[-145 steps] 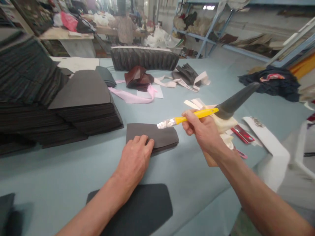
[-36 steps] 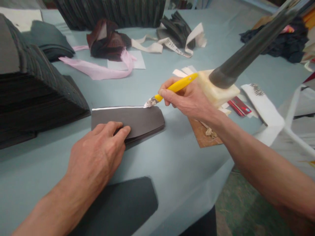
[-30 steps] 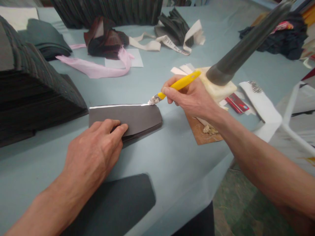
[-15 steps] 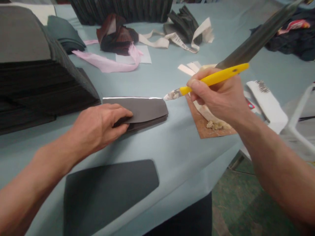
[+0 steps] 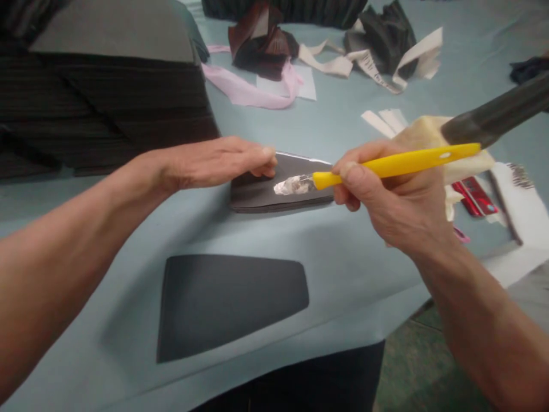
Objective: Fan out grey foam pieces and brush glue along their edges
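Note:
My right hand (image 5: 386, 194) grips a yellow-handled glue brush (image 5: 398, 163); its tip, coated in white paste, hangs over a stack of dark grey panels (image 5: 253, 191). A white line runs along the far edge of the top panel. My left hand (image 5: 223, 163) is over the left part of that stack, fingers pressed together and tips curled by the white-lined edge. Whether it pinches anything is hidden. Nearer to me, a single dark panel (image 5: 234, 306) lies flat on the table.
Tall stacks of dark panels (image 5: 141, 97) stand at the left. Behind lie a pink cloth strip (image 5: 253, 97), a crumpled brown bundle (image 5: 261, 46) and white tape (image 5: 330, 66). A dark tube (image 5: 493, 114), a yellowish block (image 5: 422, 134) and a red packet (image 5: 474, 197) are at the right.
My left hand has moved from the stack's near side to over its top, near the far edge. The brush has shifted from beyond the right end to above the panels. The view has swung left.

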Available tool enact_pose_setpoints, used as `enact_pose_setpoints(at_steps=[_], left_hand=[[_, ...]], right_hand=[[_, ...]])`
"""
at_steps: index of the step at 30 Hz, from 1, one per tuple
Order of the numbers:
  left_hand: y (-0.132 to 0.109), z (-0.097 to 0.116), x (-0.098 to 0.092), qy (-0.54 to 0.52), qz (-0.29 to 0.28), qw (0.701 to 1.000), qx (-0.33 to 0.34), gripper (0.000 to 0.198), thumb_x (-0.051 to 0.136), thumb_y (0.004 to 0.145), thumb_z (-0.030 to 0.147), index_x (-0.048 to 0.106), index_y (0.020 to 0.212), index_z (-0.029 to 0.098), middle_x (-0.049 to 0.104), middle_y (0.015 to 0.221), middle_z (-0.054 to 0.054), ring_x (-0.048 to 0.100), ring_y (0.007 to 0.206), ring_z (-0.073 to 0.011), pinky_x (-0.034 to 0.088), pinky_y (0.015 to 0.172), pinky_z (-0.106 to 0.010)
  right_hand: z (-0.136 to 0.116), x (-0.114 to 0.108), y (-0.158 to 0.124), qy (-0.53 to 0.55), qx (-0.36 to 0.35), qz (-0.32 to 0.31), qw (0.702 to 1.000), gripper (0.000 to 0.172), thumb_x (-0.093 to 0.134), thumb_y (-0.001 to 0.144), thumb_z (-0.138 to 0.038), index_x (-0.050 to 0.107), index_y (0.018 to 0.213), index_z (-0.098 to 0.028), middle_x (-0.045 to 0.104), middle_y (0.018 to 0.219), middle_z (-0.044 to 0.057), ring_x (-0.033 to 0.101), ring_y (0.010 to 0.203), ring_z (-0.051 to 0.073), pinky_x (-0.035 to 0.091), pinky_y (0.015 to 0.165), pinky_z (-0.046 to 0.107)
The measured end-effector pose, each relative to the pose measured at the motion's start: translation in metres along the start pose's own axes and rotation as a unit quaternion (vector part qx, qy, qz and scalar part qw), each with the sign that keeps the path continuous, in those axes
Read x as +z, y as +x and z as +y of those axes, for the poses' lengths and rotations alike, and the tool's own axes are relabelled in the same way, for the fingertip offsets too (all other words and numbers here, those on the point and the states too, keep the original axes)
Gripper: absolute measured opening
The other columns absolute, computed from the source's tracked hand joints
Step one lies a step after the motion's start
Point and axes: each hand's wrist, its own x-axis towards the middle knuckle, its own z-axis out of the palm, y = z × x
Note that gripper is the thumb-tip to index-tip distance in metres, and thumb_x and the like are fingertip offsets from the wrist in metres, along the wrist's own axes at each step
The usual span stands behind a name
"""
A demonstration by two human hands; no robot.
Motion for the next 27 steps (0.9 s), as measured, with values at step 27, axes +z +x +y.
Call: enact_pose_setpoints(at_steps=[27], left_hand=[[0.005, 0.003, -0.001, -0.069, -0.037, 0.997, -0.007, 0.076, 0.011, 0.114, 0.047, 0.068, 0.147, 0.009, 0.079, 0.135, -0.007, 0.072, 0.122, -0.0179, 0.053, 0.106, -0.029]], right_hand=[[0.007, 0.046, 0.021, -0.002, 0.031, -0.177, 0.984, 0.048, 0.079, 0.094, -0.069, 0.069, 0.091, -0.023, 0.062, 0.076, -0.001, 0.057, 0.067, 0.013, 0.05, 0.061, 0.029]])
